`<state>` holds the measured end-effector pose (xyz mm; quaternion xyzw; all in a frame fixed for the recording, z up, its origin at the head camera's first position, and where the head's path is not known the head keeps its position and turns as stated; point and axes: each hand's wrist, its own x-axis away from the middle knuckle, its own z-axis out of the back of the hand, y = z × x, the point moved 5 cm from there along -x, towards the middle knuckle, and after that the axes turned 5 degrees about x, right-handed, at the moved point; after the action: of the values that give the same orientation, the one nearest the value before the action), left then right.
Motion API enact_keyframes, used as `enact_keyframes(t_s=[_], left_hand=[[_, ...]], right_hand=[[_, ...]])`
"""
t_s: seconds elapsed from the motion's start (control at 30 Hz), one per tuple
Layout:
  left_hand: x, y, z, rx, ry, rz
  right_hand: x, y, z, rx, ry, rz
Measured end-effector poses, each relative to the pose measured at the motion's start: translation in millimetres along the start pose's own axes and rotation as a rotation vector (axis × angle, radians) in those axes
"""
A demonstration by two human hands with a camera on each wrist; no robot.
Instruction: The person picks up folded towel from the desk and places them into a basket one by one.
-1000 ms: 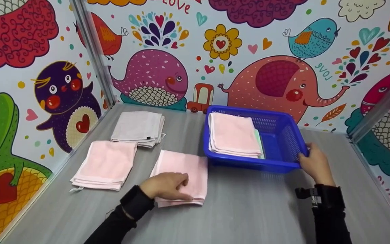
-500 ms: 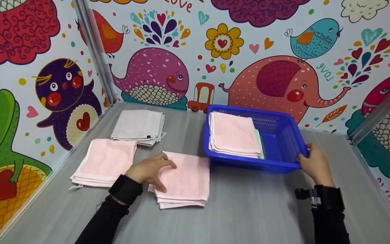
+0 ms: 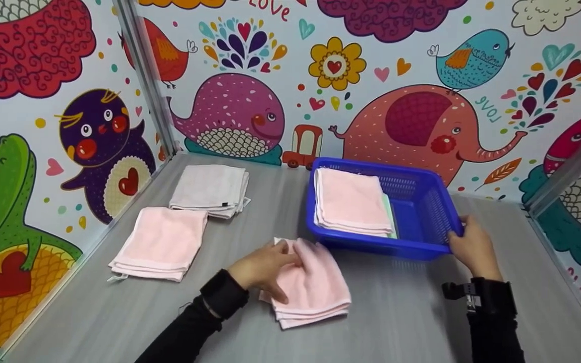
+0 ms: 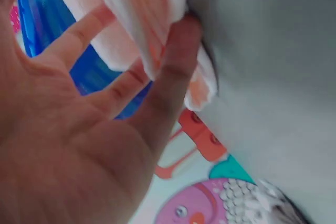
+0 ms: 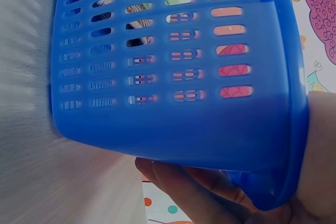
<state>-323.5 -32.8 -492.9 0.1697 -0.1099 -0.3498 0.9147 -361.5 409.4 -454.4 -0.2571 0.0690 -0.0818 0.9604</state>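
Note:
My left hand (image 3: 263, 272) holds a folded pink towel (image 3: 315, 287) at its left edge, and the cloth is bunched at its far side. Close up in the left wrist view, some of the fingers go behind the towel (image 4: 152, 14); part of the grasp is hidden by cloth. With my right hand (image 3: 476, 249) I grip the right end of a blue plastic basket (image 3: 361, 243). In the right wrist view, curled fingers (image 5: 178, 187) show below the slotted basket wall (image 5: 157, 129). Inside the basket, a folded pink towel (image 3: 353, 199) lies over a green cloth (image 3: 390, 214) at the left.
Left on the grey table (image 3: 391, 312) are another folded pink towel (image 3: 164, 242) with a white tag and, behind it, a folded whitish towel (image 3: 210, 186). Printed walls (image 3: 411, 30) stand behind the table and to its left and right.
My left hand first drew back left from the pink towel, then came right against it. The towel has shifted right and nearer, turned slightly and bunched up. The right hand stays on the basket.

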Motion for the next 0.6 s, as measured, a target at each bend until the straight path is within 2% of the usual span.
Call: enact_keyframes(t_s=[0.17,0.37,0.47,0.6], left_hand=[[-12.0,17.9,-13.6,0.004,-0.02,-0.048],[-26.1,38.7,-24.2,-0.019,0.011,-0.082],[-28.8,42.6,-24.7,-0.029,0.014,-0.087],[-28.7,40.0,-23.0,-0.003,0.019,-0.09]], right_hand=[[0,2,-1,0.012,-0.021,-0.007],[1,2,-1,0.032,-0.01,-0.002],[1,2,0,0.042,0.014,-0.001],[2,-1,0,0.032,0.043,-0.007]])
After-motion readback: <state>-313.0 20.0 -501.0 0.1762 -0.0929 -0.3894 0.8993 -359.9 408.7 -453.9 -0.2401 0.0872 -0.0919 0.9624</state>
